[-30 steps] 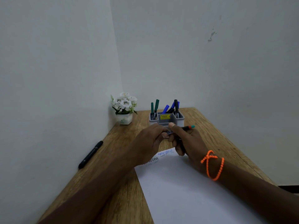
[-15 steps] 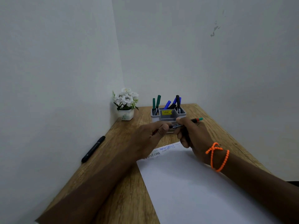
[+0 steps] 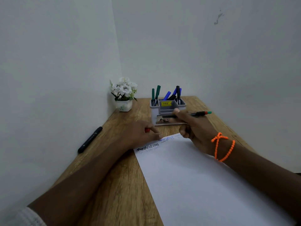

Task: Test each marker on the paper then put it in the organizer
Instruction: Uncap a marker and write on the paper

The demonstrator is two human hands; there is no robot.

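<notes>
Right hand grips a slim dark marker with red and teal bands at its rear end, fingers curled round the barrel. The marker's long axis runs roughly left-right, level, held in the air above the table; its rear end points right, its tip end points left and is hidden behind the fingers in front of the grey plastic desk organizer.

Left hand pinches a small red cap between thumb and fingers, knuckles resting at the top edge of the white paper sheet, apart from the marker.

So the marker looks uncapped; judged step: test stroke not yet made. The paper lies directly below and toward the person from the right hand, so the coming move calls for tipping the tip end down onto free paper beside the black and blue zigzag scribbles near the sheet's top edge. Right hand is the nearer one for that.

Organizer stands just beyond both hands, already holding several green, blue and black markers. 1 black marker lies on the wooden table by the left wall, well apart, probably untested.
</notes>
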